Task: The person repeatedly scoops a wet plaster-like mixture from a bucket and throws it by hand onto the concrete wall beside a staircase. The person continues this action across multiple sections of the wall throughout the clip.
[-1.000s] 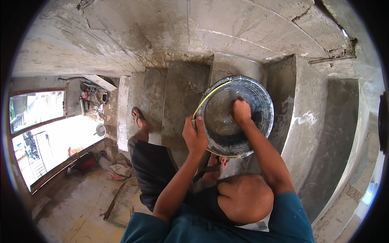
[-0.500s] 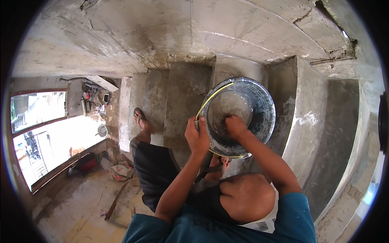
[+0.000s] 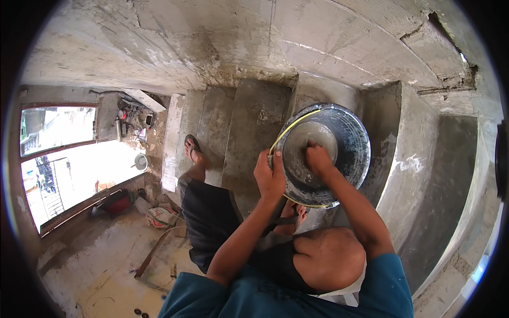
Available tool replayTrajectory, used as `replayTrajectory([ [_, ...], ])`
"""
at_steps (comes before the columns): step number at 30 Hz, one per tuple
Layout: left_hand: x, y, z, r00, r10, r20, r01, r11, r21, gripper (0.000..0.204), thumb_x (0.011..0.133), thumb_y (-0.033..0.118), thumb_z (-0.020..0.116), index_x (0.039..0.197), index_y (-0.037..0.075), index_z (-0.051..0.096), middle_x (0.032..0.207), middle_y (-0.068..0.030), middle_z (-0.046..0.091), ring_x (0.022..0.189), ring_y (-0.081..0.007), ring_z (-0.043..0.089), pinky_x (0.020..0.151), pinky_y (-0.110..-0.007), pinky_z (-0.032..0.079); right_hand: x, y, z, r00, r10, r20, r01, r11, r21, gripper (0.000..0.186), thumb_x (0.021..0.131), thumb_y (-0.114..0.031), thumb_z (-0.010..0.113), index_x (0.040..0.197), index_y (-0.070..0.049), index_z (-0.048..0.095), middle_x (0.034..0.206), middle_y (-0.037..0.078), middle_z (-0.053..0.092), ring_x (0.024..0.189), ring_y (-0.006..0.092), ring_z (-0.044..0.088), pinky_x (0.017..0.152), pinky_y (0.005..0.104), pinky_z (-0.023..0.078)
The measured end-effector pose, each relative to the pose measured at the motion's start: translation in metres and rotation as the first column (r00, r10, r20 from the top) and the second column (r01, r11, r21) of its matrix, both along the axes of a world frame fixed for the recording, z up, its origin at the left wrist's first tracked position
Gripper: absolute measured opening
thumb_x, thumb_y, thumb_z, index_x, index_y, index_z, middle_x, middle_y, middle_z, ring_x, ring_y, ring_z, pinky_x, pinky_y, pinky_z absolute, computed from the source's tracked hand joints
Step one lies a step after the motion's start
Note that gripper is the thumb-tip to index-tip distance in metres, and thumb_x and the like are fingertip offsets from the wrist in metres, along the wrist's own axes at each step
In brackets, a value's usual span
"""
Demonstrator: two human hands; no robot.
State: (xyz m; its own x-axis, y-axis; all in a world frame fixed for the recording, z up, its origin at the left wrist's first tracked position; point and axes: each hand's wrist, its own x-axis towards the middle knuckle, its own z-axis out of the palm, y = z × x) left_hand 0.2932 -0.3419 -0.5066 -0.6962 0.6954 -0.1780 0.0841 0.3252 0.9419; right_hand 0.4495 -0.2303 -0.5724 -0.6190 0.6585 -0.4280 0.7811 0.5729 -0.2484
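A round black bucket (image 3: 356,151) with pale grey smears is held in front of me over the steps, its mouth facing up toward me. A yellow handle (image 3: 297,122) lies along its left rim. My left hand (image 3: 270,174) grips that left rim, thumb over the edge, beside the handle. Inside, my right hand (image 3: 319,160) is closed near the bucket's bottom, where wet-looking grey residue (image 3: 313,132) shows. The fingertips are partly hidden, and anything they hold cannot be made out.
Bare concrete steps (image 3: 254,127) run left to right beneath me, against a rough wall (image 3: 222,37). My sandalled left foot (image 3: 194,151) rests on a step at left. Below left are a window opening (image 3: 79,164), a pale bucket (image 3: 141,162), a sack (image 3: 160,217) and tools.
My right hand has moved a little farther across the bucket's bottom, still closed. The bucket is tipped slightly differently, with my left hand still on its rim. The whole view has shifted slightly.
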Motion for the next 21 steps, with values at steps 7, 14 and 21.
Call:
replayTrajectory([
  [7, 0.0, 0.002, 0.002, 1.0, 0.001, 0.023, -0.001, 1.0, -0.01, 0.029, 0.1, 0.027, 0.058, 0.108, -0.001, 0.063, 0.084, -0.0135, 0.066, 0.077, -0.0203, 0.061, 0.073, -0.035, 0.048, 0.012, -0.009, 0.003, 0.987, 0.124, 0.104, -0.109, 0.984, -0.139, 0.013, 0.076, -0.007, 0.065, 0.082, 0.0, 0.073, 0.111, 0.022, 0.065, 0.092, 0.0369, 0.07, 0.083, 0.0456, 0.057],
  [14, 0.001, 0.001, 0.001, 1.0, 0.0, -0.007, 0.0, 1.0, 0.001, 0.028, 0.101, 0.026, 0.058, 0.106, -0.001, 0.063, 0.08, -0.0123, 0.065, 0.073, -0.0177, 0.058, 0.071, -0.033, 0.047, 0.003, 0.011, -0.003, 0.999, -0.006, 0.044, 0.001, 0.994, 0.105, 0.013, 0.078, -0.009, 0.063, 0.082, -0.002, 0.074, 0.112, 0.023, 0.064, 0.091, 0.0358, 0.07, 0.08, 0.0424, 0.058],
  [21, 0.001, 0.003, 0.004, 1.0, 0.004, 0.016, -0.004, 1.0, -0.004, 0.028, 0.101, 0.026, 0.058, 0.106, -0.001, 0.063, 0.08, -0.0115, 0.064, 0.073, -0.0167, 0.057, 0.07, -0.033, 0.047, 0.0, -0.013, 0.0, 0.999, 0.037, 0.015, -0.037, 0.999, -0.011, 0.017, 0.081, -0.009, 0.06, 0.085, 0.0, 0.073, 0.117, 0.022, 0.063, 0.093, 0.036, 0.07, 0.081, 0.0448, 0.058],
])
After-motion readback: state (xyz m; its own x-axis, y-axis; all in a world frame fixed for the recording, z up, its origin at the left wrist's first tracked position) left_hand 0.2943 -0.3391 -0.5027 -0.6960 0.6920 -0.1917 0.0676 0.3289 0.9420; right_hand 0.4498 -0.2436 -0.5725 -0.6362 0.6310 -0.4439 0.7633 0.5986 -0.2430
